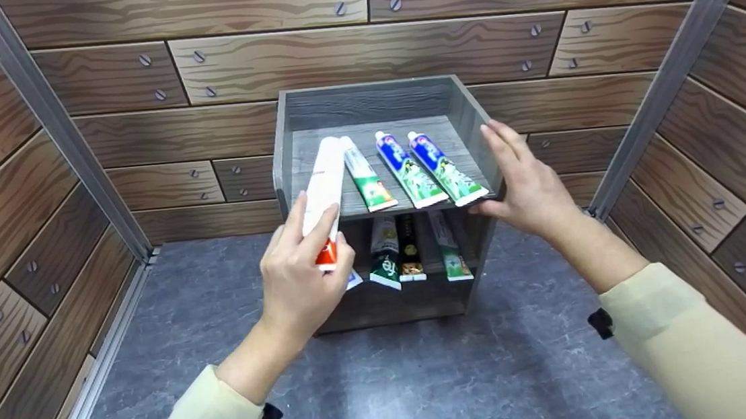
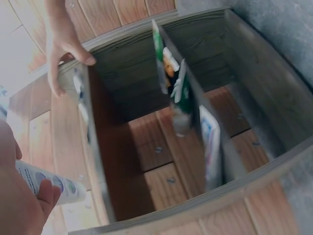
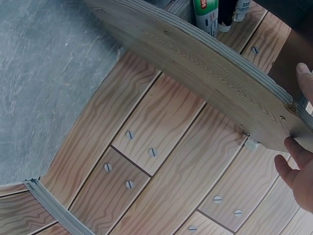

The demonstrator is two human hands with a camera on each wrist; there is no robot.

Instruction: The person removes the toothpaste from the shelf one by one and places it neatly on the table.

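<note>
My left hand grips a white toothpaste tube with a red end, held over the left part of the grey wooden shelf unit. On its top board lie a white-and-green tube and two blue-and-green toothpaste tubes, one at the middle and one at the right. My right hand holds the unit's right side panel at the front, thumb by the top board's edge. In the left wrist view the left hand covers part of the white tube.
The lower shelf bears a dark green tube, a black-and-gold tube, a white-and-green tube and a partly hidden one. Wood-patterned walls surround the unit. It stands on a grey floor.
</note>
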